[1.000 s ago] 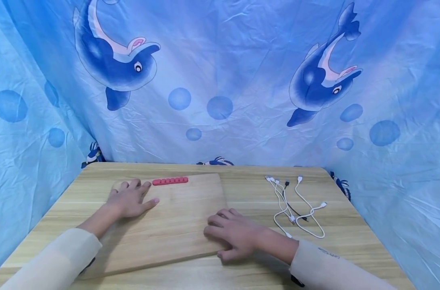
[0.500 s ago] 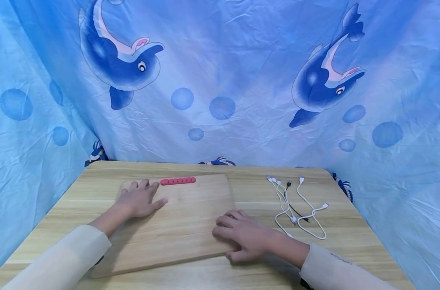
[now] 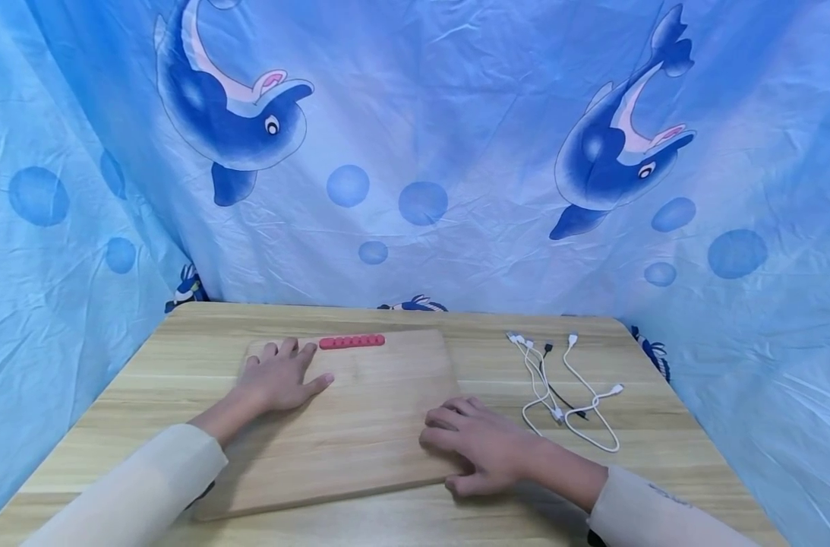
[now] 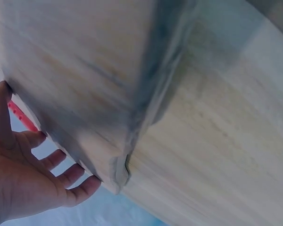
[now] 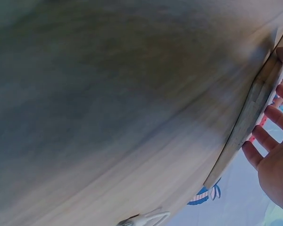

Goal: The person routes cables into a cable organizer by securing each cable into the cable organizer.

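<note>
My left grip (image 3: 278,380) is resting, fingers spread wide, on the left part of the board (image 3: 360,414). My right grip (image 3: 486,444) is touching its right edge, relaxed and not closing around it. I think both are steadying it. The board is lying on the counter (image 3: 141,395); the cables (image 3: 558,415) are lying apart, perhaps leaving room. It is looking pale, light-grained and squarish, and a red strip (image 3: 351,342) is sitting along its far edge.

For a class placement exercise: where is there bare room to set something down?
Bare: the middle of the board, between left hand and right hand; the tabletop between board and cables. Crowded: among the cables; the board's far edge, with the red strip beside the left hand.
</note>
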A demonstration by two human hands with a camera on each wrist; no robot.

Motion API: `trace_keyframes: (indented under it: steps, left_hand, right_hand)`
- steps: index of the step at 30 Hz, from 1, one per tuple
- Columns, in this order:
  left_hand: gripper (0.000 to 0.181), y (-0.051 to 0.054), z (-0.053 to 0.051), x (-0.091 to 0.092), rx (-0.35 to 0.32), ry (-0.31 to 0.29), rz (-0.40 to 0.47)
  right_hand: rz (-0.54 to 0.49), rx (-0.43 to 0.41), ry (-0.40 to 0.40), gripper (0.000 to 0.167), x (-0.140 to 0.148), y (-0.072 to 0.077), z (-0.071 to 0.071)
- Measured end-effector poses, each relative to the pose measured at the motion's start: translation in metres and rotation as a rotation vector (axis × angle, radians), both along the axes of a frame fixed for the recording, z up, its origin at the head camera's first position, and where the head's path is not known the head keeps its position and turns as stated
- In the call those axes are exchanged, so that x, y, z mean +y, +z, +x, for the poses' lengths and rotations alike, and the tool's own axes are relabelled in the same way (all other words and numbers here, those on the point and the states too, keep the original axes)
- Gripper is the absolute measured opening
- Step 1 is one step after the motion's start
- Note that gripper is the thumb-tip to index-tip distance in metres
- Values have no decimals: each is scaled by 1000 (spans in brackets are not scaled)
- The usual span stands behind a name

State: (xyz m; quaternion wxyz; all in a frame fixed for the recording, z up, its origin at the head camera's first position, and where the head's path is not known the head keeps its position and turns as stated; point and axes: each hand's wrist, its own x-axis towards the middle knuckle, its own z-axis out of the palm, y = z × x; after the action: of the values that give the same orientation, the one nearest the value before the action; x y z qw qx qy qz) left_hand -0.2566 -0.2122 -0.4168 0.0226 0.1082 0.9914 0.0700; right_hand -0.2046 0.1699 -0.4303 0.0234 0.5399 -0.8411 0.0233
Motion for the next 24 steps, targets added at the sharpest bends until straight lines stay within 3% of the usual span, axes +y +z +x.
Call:
trace_keyframes:
  steps: [20, 24]
  left_hand:
    - [85, -1, -4, 30, -34, 11, 41]
    - [85, -1, -6, 37, -29, 6, 41]
  right_hand:
    - [-33, -25, -32, 60, 29, -3, 7]
    - [-40, 3, -48, 61, 34, -3, 9]
